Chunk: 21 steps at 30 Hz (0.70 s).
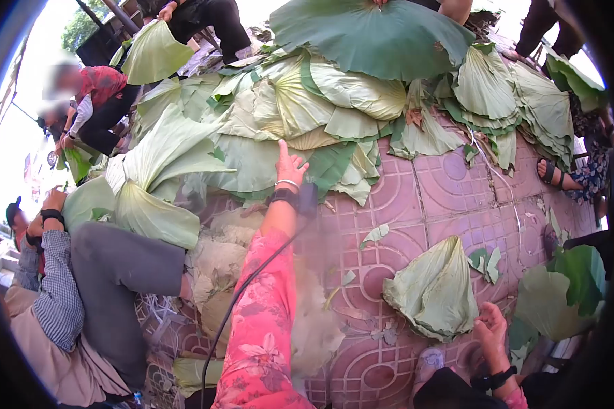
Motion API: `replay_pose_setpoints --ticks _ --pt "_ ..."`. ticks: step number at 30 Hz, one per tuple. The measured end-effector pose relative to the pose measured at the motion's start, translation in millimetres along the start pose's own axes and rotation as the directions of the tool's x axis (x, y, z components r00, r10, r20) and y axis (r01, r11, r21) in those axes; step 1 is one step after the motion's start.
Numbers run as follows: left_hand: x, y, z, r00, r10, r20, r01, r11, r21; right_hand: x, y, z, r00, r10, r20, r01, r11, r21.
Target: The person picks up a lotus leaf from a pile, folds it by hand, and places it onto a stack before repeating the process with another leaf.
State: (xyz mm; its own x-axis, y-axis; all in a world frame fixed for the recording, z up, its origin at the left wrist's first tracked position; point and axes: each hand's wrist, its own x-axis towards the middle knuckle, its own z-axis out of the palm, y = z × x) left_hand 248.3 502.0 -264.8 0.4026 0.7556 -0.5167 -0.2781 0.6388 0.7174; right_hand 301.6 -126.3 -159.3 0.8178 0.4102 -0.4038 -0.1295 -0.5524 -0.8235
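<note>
My left hand [290,167] reaches forward with its index finger stretched out and the others partly bent, holding nothing. Its fingertip overlaps the edge of a broad pile of lotus leaves [300,102], pale undersides showing. Low on the right, my right hand [491,328] has its fingers loosely curled and apart, with nothing in them. Just left of that hand stands a folded stack of lotus leaves [433,290] on the paving, cone-shaped and pale green. Small torn leaf pieces [486,264] lie behind this stack.
A person in grey trousers [126,273] sits close on my left, beside large fanned leaves [150,184]. Across the pile, a person's hand holds a big dark leaf [372,37]. More leaves [559,293] lie at right. A white cord [501,177] crosses the pink tiles [402,204].
</note>
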Motion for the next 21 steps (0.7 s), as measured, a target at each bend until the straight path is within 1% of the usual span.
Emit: replay_pose_setpoints --ticks 1,4,5,8,9,12,13,15,17,18,20,21 --pt "8 1 7 1.0 0.005 0.002 -0.005 1.0 -0.019 -1 -2 -1 1.0 0.021 0.01 -0.021 1.0 0.017" --pt "22 7 23 0.995 0.009 -0.098 -0.011 1.0 -0.022 -3 -2 -4 1.0 -0.002 0.005 0.002 1.0 0.002" --pt "23 9 24 0.976 0.014 -0.219 0.003 0.997 0.08 -2 -3 -6 1.0 0.0 0.003 0.0 1.0 0.009" --pt "43 14 21 0.989 -0.053 -0.141 0.065 0.994 0.082 -3 0 -6 1.0 0.016 -0.006 -0.016 0.999 0.048" --pt "34 20 34 0.986 -0.054 -0.155 0.054 0.999 -0.004 -3 2 -5 0.999 0.01 -0.034 -0.007 0.997 0.079" --pt "30 25 60 0.999 0.036 0.007 -0.033 0.969 -0.244 -3 6 -12 0.998 0.067 0.006 -0.067 0.998 0.015" --pt "27 32 66 1.0 0.006 0.003 -0.005 0.95 -0.313 -3 9 -12 0.999 0.047 -0.012 -0.047 0.999 0.02" --pt "26 29 68 1.0 -0.026 -0.006 0.024 0.967 -0.252 -4 13 -10 0.999 0.015 -0.04 -0.014 0.999 0.03" --pt "28 32 71 0.999 -0.043 -0.014 0.04 0.982 -0.183 -7 7 -12 0.998 0.066 0.021 -0.066 0.997 0.031" --pt "23 29 71 0.999 0.002 0.051 0.008 0.981 -0.195 -7 3 -14 0.995 0.09 0.051 -0.092 0.995 0.026" --pt "4 13 70 0.98 0.094 0.177 -0.054 0.974 -0.219 -8 6 -15 0.996 0.07 0.059 -0.073 0.996 0.043" --pt "-12 2 75 0.956 0.118 0.27 -0.041 0.961 -0.273 -9 7 -16 0.996 0.061 0.064 -0.064 0.997 0.051"
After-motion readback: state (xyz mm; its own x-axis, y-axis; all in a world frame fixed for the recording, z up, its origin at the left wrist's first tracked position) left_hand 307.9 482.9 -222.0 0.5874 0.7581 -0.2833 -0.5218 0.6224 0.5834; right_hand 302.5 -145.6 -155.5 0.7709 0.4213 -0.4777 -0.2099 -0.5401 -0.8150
